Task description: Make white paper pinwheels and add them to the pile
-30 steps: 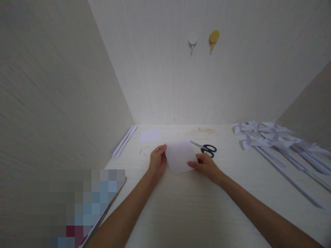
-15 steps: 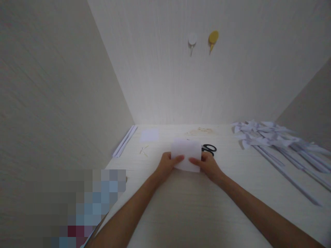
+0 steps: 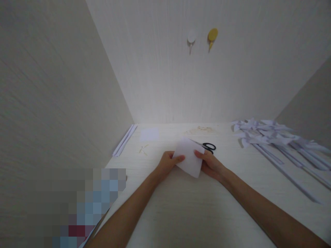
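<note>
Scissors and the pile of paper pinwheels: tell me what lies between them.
Only bare table lies between the scissors and the paper pinwheels, in the head view.

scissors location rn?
Head view: the black-handled scissors lie on the table just behind the white paper, right of centre; the right hand is the nearer of the two holding that paper.
</note>
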A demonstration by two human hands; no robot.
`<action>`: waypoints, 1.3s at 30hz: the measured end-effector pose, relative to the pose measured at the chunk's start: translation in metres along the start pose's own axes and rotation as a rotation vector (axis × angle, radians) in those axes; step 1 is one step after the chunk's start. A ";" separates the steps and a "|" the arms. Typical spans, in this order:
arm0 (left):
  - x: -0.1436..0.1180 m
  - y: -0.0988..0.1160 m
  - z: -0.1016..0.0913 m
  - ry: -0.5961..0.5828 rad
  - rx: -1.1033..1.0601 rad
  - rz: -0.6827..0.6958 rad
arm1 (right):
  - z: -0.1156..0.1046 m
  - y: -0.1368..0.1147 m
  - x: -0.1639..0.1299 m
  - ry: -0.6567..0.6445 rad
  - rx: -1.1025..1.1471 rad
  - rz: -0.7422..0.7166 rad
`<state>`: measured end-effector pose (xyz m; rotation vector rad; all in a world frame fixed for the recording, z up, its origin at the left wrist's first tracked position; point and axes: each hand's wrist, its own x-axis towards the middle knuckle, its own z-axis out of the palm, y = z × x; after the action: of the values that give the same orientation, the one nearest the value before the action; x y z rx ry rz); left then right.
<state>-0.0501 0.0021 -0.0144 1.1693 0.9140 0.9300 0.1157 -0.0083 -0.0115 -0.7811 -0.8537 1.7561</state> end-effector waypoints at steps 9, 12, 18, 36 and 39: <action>-0.003 0.007 0.004 0.036 0.116 -0.008 | 0.000 0.000 -0.001 -0.014 0.018 -0.007; -0.004 0.007 0.005 0.015 0.099 -0.020 | -0.003 0.000 -0.001 -0.064 0.027 0.054; -0.005 0.011 0.008 -0.005 0.095 -0.022 | -0.007 -0.002 -0.003 -0.142 0.072 0.170; -0.005 0.009 0.019 0.158 -0.417 0.043 | 0.004 0.000 0.000 0.084 0.159 -0.006; -0.009 0.006 0.028 0.160 -0.334 0.041 | 0.009 0.001 0.000 0.111 0.148 -0.059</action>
<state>-0.0278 -0.0147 -0.0029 0.8400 0.8250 1.1730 0.1078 -0.0108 -0.0078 -0.7412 -0.6586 1.6868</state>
